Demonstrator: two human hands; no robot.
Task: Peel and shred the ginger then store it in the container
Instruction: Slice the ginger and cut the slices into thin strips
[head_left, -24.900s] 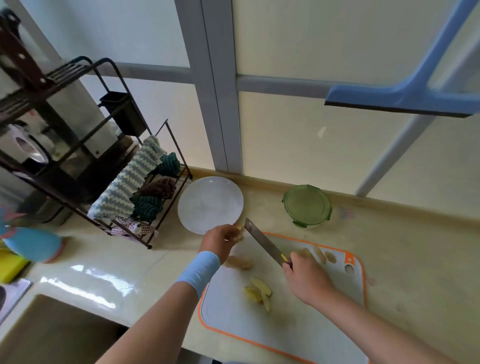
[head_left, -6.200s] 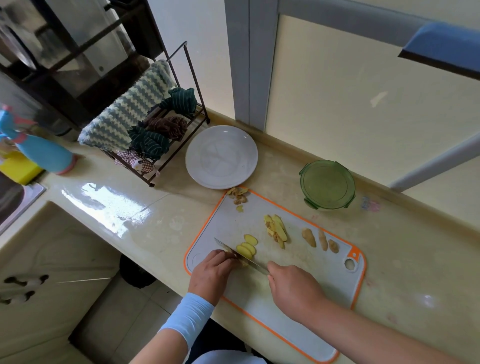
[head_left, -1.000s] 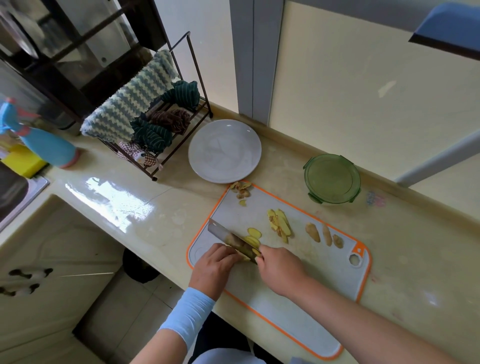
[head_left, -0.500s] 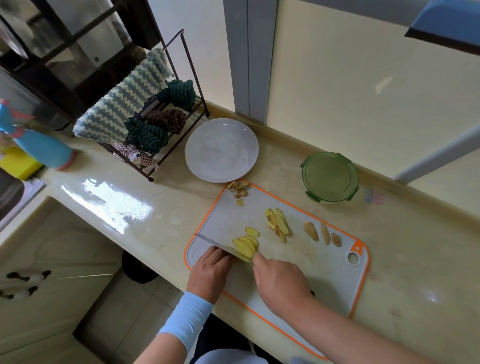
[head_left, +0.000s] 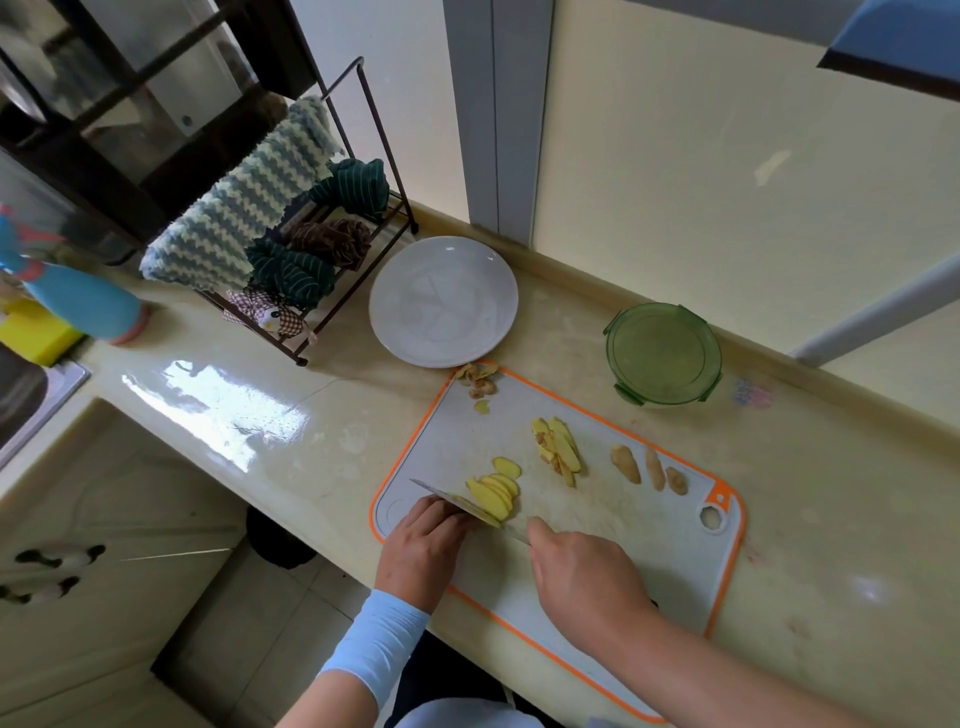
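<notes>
On the orange-rimmed white cutting board lie a fan of yellow ginger slices, a second heap of slices further back, three unpeeled ginger bits at the right and peel scraps at the far corner. My right hand grips the handle of a knife, its blade standing on the board against the near slices. My left hand has curled fingers pressed on the ginger under the blade; that piece is hidden. The green lidded container stands behind the board.
A white plate sits behind the board's left corner. A wire rack with cloths stands further left, then a blue bottle and yellow sponge. A sink edge shows at far left. The counter's front edge runs just below the board.
Over the last second the knife blade has come down from flat to upright against the slices, and the fan of cut slices has grown. Both hands stay at the board's near left.
</notes>
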